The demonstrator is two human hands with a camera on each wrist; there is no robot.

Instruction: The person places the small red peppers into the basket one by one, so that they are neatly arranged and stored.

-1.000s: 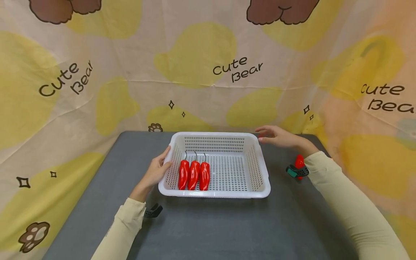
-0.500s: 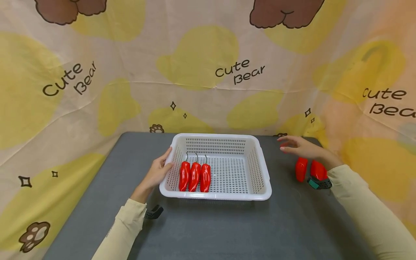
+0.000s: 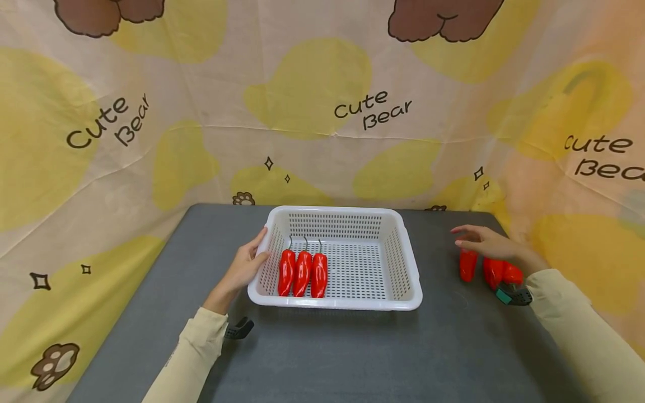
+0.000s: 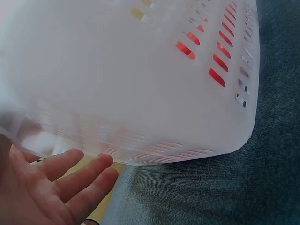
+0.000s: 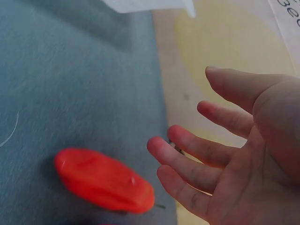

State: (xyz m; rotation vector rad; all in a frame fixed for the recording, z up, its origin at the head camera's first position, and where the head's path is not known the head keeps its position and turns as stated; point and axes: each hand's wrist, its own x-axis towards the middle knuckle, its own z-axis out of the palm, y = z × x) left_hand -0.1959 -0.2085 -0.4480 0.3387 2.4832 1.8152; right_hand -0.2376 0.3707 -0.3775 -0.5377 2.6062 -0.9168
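Observation:
A white perforated plastic basket [image 3: 347,303] stands on the dark table. Side by side in its left part lie red peppers: a left one [image 3: 286,273], a middle one [image 3: 302,273] and a right one [image 3: 319,274], stems pointing away. At the basket's left rim my left hand [image 3: 243,268] holds on, thumb over the edge; in the left wrist view several fingers [image 4: 84,180] extend beside the outer wall. My right hand [image 3: 486,244] hovers with spread, slightly bent fingers over a loose red pepper [image 3: 467,266]. It holds nothing; the right wrist view shows that pepper [image 5: 104,180] apart from the fingers.
More red peppers [image 3: 492,273] lie on the table under the right wrist, partly hidden by the hand and the wristband [image 3: 514,295]. A printed cloth [image 3: 312,112] hangs behind the table [image 3: 322,358] and along its sides.
My right hand has moved away from the basket's right rim, rightward and nearer, to above the loose peppers, more of which now show. The left hand and basket keep their places.

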